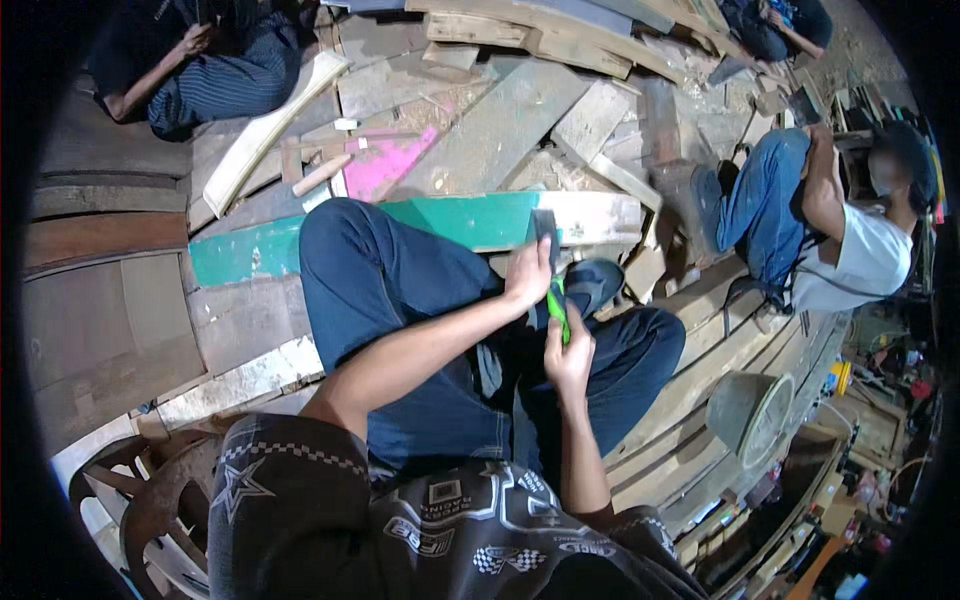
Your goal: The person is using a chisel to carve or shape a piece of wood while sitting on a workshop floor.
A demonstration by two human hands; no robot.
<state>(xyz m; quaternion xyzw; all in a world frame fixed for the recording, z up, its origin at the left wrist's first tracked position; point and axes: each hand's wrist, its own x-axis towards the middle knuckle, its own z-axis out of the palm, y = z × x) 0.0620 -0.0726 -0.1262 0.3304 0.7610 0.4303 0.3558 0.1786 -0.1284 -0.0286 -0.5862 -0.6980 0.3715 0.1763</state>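
Note:
Between my raised knees I hold what looks like a green-handled chisel (557, 312) with both hands. My right hand (572, 362) is closed around the lower part of its bright green handle. Higher up, my left hand (528, 272) closes on the flat dark grey blade (542, 226), whose squared end sticks out past the fingers. My left hand hides where handle and blade meet. Just beyond the blade lies a long board (450, 222), painted green on most of its length and white at its right end.
Loose planks and offcuts (510, 115) cover the floor ahead, with a pink-painted piece (385, 163) among them. A person in jeans (770, 200) sits at right; two others sit at the far left and far right. A tilted grey bucket (745, 415) stands at lower right.

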